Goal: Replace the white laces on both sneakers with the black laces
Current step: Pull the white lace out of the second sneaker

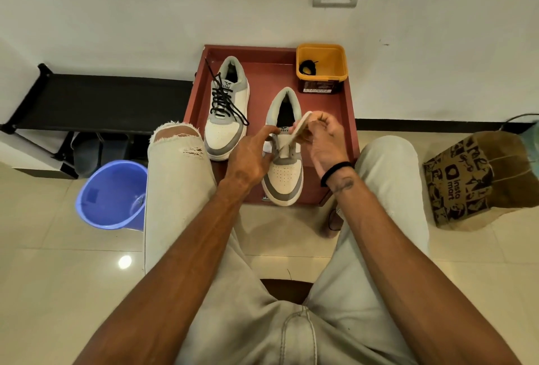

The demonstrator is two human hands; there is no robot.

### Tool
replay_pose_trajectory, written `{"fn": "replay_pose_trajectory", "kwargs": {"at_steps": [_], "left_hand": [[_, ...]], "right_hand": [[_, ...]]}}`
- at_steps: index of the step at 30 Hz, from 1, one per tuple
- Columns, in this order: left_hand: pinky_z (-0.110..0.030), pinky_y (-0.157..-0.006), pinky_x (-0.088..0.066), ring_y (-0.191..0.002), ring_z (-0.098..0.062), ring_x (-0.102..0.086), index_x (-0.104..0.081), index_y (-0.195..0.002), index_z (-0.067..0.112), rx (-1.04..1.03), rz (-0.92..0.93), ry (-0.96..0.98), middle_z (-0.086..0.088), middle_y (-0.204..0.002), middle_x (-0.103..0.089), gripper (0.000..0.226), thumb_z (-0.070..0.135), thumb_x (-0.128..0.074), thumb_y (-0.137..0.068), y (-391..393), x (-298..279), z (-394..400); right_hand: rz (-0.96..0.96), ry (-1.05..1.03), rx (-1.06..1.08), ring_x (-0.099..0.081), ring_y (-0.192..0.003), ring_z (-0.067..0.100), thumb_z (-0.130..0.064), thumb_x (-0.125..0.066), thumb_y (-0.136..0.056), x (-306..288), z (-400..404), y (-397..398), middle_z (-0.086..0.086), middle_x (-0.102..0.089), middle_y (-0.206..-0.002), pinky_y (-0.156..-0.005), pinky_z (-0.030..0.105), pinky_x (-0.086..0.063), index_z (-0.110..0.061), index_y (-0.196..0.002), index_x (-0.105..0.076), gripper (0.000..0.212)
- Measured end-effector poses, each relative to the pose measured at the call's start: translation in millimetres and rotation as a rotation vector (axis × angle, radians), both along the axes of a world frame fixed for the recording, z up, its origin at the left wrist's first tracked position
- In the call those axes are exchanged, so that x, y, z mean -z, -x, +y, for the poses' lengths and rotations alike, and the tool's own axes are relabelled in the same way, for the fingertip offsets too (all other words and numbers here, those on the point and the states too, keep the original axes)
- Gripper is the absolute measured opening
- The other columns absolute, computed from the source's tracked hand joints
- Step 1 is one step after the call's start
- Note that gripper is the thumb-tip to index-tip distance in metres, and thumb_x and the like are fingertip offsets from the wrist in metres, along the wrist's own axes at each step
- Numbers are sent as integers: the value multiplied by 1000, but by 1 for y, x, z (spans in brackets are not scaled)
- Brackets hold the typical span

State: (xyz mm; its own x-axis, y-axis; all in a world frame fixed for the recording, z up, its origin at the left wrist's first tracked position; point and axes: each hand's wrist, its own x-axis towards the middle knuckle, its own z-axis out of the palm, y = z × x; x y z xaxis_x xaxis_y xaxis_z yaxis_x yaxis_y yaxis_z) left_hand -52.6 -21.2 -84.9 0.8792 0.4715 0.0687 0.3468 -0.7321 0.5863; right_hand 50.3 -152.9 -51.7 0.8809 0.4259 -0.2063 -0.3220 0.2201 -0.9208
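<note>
Your right hand point(323, 143) pinches the white lace point(300, 127) above the near sneaker point(284, 173). Your left hand point(252, 157) grips its eyelets. Beyond your left hand stands the black-laced sneaker point(226, 119); a black lace point(307, 67) lies beyond your right.

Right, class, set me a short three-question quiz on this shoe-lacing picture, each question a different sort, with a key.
1. True or false: the left sneaker already carries a black lace.
2. Where does the spare black lace lie? A) blue bucket B) yellow tub C) paper bag
3. Fill in: the right hand pulls a ____ lace from the right sneaker.

Key: 1 true; 2 B, the yellow tub; 3 white, the white lace.
</note>
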Motion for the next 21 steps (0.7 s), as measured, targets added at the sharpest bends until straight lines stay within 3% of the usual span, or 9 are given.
{"fn": "replay_pose_trajectory", "kwargs": {"at_steps": [2, 4, 8, 12, 16, 19, 21], "left_hand": [[-40, -84, -60, -91, -18, -68, -47, -138, 40, 4, 26, -29, 4, -125, -71, 67, 25, -84, -84, 1, 1, 1], [-39, -83, -59, -88, -17, -66, -45, -137, 42, 5, 42, -59, 4, -125, -70, 70, 31, -86, -82, 1, 1, 1], [-41, -87, -58, -105, -21, -65, -45, -139, 41, 22, 42, -20, 3, -129, -68, 75, 33, -88, -78, 1, 1, 1], [-46, -90, -58, -113, -22, -64, -39, -140, 45, 49, 73, 43, 2, -132, -66, 81, 39, -89, -77, 2, 0, 2], [-44, -90, -57, -113, -21, -63, -37, -142, 47, 53, 112, 66, 2, -133, -64, 87, 34, -90, -76, 4, -3, 3], [-42, -88, -57, -108, -20, -65, -37, -142, 47, 48, 129, 78, 1, -127, -66, 88, 31, -91, -75, 7, -5, 3], [-42, -88, -57, -105, -20, -66, -38, -142, 46, 52, 128, 88, 0, -124, -67, 88, 30, -91, -75, 8, -5, 3]], "right_hand": [[35, -28, 57, -61, -60, 17, -1, -49, -102, -5, -5, -8, 9, -66, -77, -66, 35, -54, -11, -102, -56, 12], [-114, 125, 64, -56, -57, 10, -1, -53, -99, -6, -12, -14, 3, -64, -75, -61, 29, -50, -13, -97, -59, 13], [-659, 674, -216, -66, -80, 5, -19, -70, -92, 2, -16, -4, -4, -72, -90, -73, 18, -54, -17, -93, -70, 3], [-934, 1010, -497, -69, -101, 22, -23, -72, -92, 18, -4, 7, 5, -74, -111, -89, 33, -55, -14, -111, -76, 21], [-967, 1145, -522, -68, -95, 30, -17, -70, -93, 24, 3, 6, 11, -71, -106, -84, 44, -57, -13, -100, -77, 12], [-944, 1136, -489, -63, -93, 27, -13, -66, -95, 26, 4, 6, 11, -63, -104, -84, 42, -56, -12, -96, -73, 8], [-879, 1059, -449, -56, -94, 20, -14, -62, -97, 24, 1, 4, 6, -57, -104, -84, 33, -50, -13, -96, -68, 6]]}}
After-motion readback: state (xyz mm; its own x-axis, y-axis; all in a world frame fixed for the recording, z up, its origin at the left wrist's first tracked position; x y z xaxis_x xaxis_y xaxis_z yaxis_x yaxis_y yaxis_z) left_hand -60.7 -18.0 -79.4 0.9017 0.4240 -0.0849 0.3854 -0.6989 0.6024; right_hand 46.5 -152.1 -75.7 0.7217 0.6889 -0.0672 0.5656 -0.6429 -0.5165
